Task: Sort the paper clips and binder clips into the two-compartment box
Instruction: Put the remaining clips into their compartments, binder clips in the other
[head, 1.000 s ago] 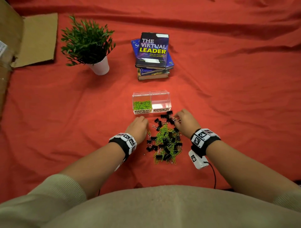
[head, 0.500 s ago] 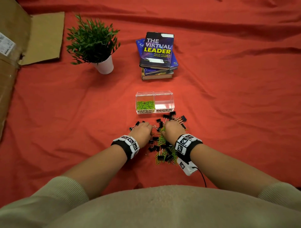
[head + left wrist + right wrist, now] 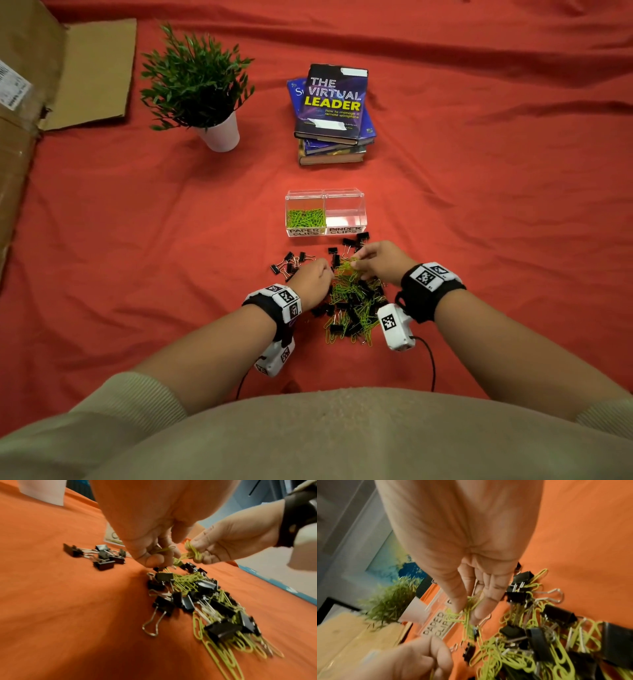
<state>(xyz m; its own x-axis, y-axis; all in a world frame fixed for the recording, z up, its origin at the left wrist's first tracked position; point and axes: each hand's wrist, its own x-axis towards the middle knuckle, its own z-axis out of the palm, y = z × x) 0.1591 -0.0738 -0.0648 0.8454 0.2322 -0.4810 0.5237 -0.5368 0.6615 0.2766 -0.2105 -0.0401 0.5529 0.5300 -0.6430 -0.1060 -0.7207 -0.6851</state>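
Observation:
A clear two-compartment box (image 3: 325,197) stands on the red cloth. Its left half, labelled PAPER CLIPS, holds green paper clips (image 3: 305,218); I see nothing in the right half, labelled BINDER CLIPS. Just in front lies a mixed pile (image 3: 352,305) of green paper clips and black binder clips. My left hand (image 3: 323,274) is at the pile's far left edge and pinches a few green paper clips (image 3: 163,551). My right hand (image 3: 359,262) is a little above the pile's far end and pinches a tangle of green paper clips (image 3: 469,609).
A small group of black binder clips (image 3: 287,263) lies apart to the left of the pile, and more (image 3: 352,240) lie between pile and box. Behind the box are a stack of books (image 3: 332,113) and a potted plant (image 3: 198,85). Cardboard (image 3: 30,102) lies far left.
Some binder clips now lie apart to the left of the pile. The right hand came from the pile's far right to its middle, and now holds green paper clips above the pile's far end.

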